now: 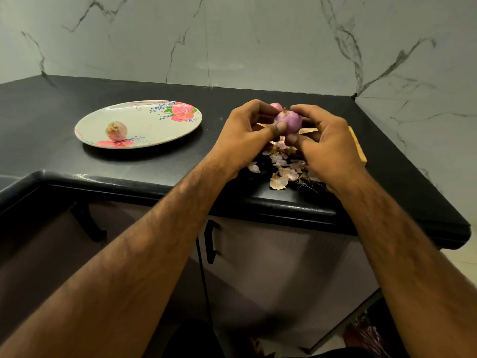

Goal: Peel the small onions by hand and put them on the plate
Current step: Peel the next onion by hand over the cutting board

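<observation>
Hands: our left hand (247, 133) and right hand (327, 143) pinch one onion (288, 122), mid-peel.
Next: probably finish peeling, then plate (160, 127).

I count three small onions: one onion (116, 130) on the single plate (144, 124), a second onion (288, 121) right of the plate between my left hand (245, 133) and right hand (325, 143), and a third onion (276, 106) just behind. One heap of peels (281, 166).

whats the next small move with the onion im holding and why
Probably pinch off the brownish stub atop the onion, letting it fall onto the peel pile. The left hand and right hand both grip it, its surface looks smooth and purple, and only that stub seems left before it joins the peeled onion on the plate.
</observation>
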